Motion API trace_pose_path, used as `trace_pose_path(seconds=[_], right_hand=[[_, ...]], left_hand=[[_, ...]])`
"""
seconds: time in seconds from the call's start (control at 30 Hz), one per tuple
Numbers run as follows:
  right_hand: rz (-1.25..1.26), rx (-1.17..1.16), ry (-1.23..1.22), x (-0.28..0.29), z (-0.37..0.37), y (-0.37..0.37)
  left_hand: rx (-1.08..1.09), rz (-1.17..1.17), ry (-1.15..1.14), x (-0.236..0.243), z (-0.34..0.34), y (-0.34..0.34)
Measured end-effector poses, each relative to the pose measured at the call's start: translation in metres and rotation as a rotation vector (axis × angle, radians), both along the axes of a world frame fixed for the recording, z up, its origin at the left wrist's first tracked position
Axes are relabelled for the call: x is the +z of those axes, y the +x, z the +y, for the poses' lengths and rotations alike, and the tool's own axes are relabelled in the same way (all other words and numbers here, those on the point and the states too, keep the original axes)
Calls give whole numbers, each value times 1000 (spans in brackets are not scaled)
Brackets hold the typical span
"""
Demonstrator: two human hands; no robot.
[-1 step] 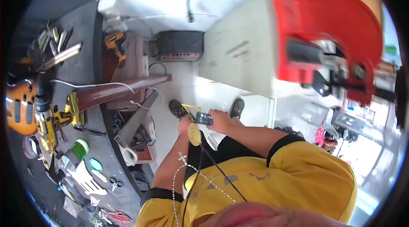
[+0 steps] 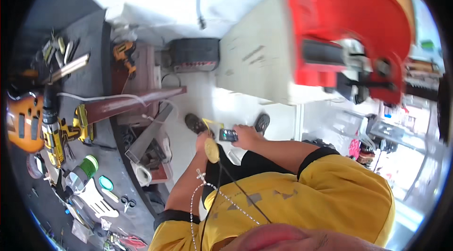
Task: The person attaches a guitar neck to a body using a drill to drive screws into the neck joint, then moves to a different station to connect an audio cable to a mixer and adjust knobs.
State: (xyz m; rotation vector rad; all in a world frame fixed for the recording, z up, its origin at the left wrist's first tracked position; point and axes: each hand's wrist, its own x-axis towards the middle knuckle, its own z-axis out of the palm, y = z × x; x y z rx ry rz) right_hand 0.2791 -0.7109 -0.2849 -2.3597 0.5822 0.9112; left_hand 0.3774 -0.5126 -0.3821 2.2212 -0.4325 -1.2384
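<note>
Black gadget (image 2: 228, 135), gripped at its right end by the curled right hand (image 2: 246, 136), could drop if grip slackens; left hand's (image 2: 202, 141) hold cannot be told.

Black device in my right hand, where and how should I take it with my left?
Likely the free left end of the black device, coming from the left: the right hand holds the other end, leaving that one exposed.
</note>
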Motion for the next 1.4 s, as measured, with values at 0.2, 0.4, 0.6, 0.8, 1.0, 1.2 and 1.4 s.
trace_pose_path(seconds=[0.2,0.4,0.6,0.8,1.0,1.2,1.4], right_hand=[[13,-29,-136,96,-105,-146],[26,-314,-284,163,-215,-340],[-127,-594,-318,217,-318,-485],[-321,-819,-361,256,-400,-565],[-419,-871,-378,250,-498,-621],[-320,-979,-526,301,-579,-685],[-323,-1049,-579,356,-683,-756]], left_hand=[[-193,-22,-174,81,-44,-48],[-490,344,-507,164,-189,-128],[-345,809,-600,283,-358,-213],[-915,-45,-446,320,-486,-313],[-1096,-388,-337,265,-611,-369],[-1016,-325,-527,248,-764,-439],[-721,-45,-551,271,-922,-515]])
